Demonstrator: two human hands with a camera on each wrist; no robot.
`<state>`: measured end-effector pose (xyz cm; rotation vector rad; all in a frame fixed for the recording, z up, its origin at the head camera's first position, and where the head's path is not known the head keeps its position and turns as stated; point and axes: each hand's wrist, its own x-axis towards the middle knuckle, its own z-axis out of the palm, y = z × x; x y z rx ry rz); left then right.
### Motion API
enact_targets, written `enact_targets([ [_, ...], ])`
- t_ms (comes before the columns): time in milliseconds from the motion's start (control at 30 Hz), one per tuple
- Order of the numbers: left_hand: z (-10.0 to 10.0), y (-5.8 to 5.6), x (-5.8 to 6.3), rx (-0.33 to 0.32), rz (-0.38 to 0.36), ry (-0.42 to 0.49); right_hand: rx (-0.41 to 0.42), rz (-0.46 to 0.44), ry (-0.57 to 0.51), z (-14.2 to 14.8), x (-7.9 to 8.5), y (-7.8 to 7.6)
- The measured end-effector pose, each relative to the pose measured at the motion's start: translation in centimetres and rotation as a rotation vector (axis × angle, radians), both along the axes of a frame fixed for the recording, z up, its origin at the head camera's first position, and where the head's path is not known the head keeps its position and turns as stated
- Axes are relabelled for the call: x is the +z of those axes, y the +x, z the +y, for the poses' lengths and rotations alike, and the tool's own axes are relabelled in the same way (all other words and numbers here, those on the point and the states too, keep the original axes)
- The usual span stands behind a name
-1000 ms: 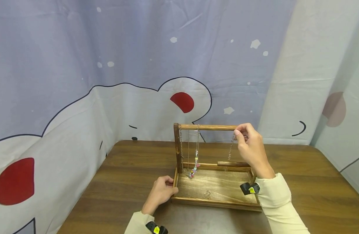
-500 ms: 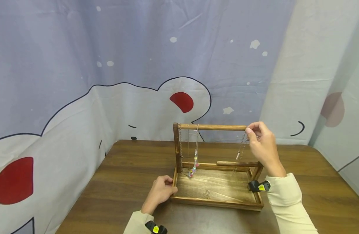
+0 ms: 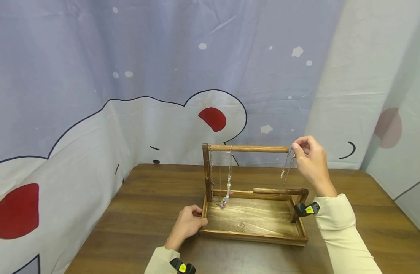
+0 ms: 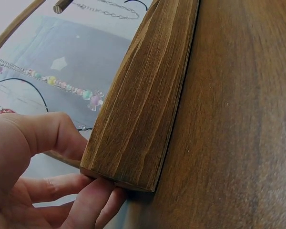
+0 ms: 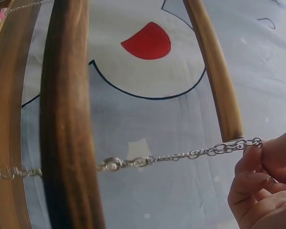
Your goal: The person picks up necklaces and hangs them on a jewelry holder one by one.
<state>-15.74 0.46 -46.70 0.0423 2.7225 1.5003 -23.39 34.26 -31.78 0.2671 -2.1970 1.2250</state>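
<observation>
A wooden jewelry stand (image 3: 254, 238) with a shallow tray and two bars stands on the table. My right hand (image 3: 312, 161) pinches a silver chain necklace (image 5: 190, 154) between thumb and forefinger, just right of the free end of the upper bar (image 3: 251, 148). The chain hangs down from the fingertips, and in the right wrist view it passes behind the lower bar (image 5: 69, 119). My left hand (image 3: 186, 224) grips the tray's left wall (image 4: 143, 95) at its front corner. Left on the upper bar hang a beaded necklace (image 3: 228, 186) and a thin chain (image 3: 211, 171).
A small shiny piece (image 3: 242, 227) lies in the tray near its front wall. The short lower bar (image 3: 278, 191) sits on a low post at the right. Behind the wooden table (image 3: 155, 190) hangs a printed curtain (image 3: 162, 57).
My right hand has moved right along the upper bar and past its free end, carrying the chain necklace. The bar's end is now uncovered. My left hand stays in place.
</observation>
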Motion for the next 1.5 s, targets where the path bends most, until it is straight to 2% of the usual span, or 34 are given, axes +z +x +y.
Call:
enact_targets([
  [267, 0.0, 0.0, 0.0, -0.003, 0.005, -0.022, 0.003, 0.008, 0.044, 0.0, 0.6, -0.9],
  [567, 0.1, -0.1, 0.0, -0.001, 0.005, -0.029, 0.012, 0.008, 0.116, -0.7, 1.4, -1.1],
  [1167, 0.1, -0.1, 0.0, -0.005, -0.006, -0.017, 0.018, 0.247, 0.282, -2.6, 1.2, -1.1],
  [1500, 0.1, -0.1, -0.1, 0.006, 0.006, -0.028, 0.085, 0.221, 0.28, -4.5, 1.2, -0.7],
])
